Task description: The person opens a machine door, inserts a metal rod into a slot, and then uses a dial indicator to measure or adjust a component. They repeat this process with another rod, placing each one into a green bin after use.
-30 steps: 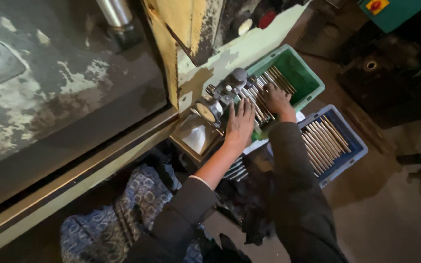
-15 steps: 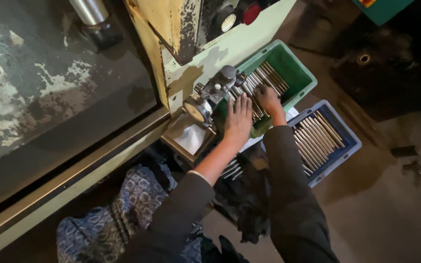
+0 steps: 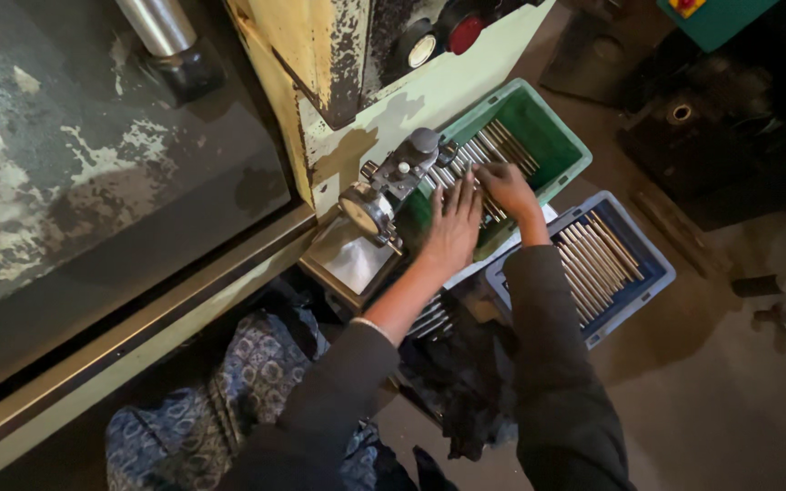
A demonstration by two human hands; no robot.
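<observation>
My left hand lies flat with fingers spread over the metal rods at the near end of the green crate. My right hand is curled on the same rods just beside it, fingers bent around a few of them. A dial gauge on a metal stand sits directly left of my left hand, on a small block. Both sleeves are dark.
A blue crate with more rods stands to the right on the floor. A large worn green machine body with round buttons fills the left. Dark cloth and patterned fabric lie below. Dark metal parts sit at right.
The view has drifted slightly, and both hands stay on the rods in the green crate. The right hand has shifted a little toward the left hand.
</observation>
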